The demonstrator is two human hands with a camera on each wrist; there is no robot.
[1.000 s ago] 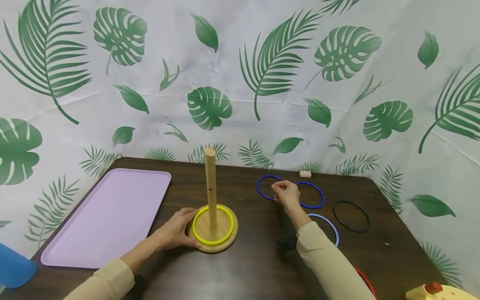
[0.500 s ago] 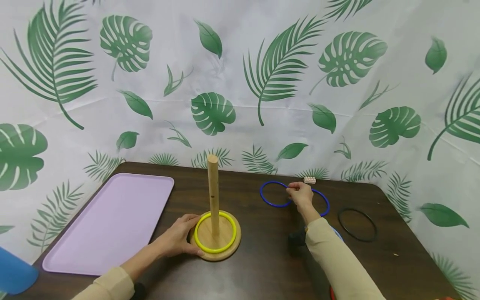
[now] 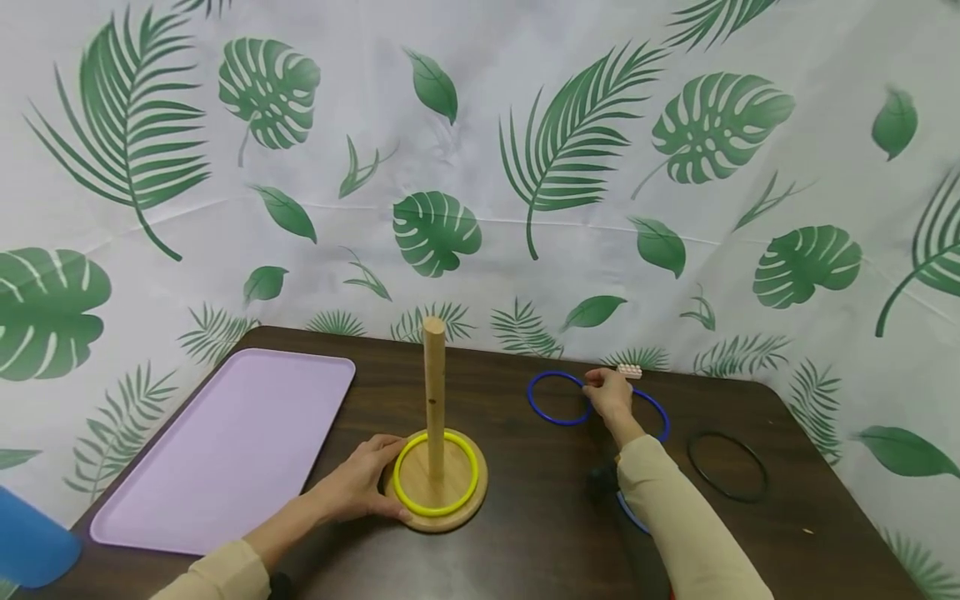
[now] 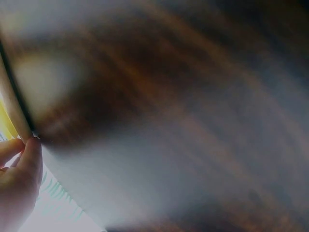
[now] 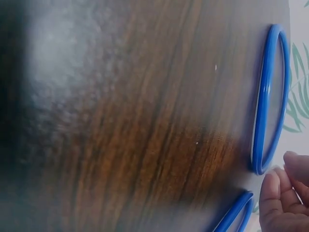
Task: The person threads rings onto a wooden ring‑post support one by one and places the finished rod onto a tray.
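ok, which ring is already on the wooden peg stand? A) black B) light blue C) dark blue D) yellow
D: the yellow ring lies on the base around the wooden peg, with the left hand resting on the base's edge; the dark blue and black rings lie flat on the table to the right.

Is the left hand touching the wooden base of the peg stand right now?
Touching. Head view shows the left hand against the wooden base rim; left wrist view shows fingertips on its edge.
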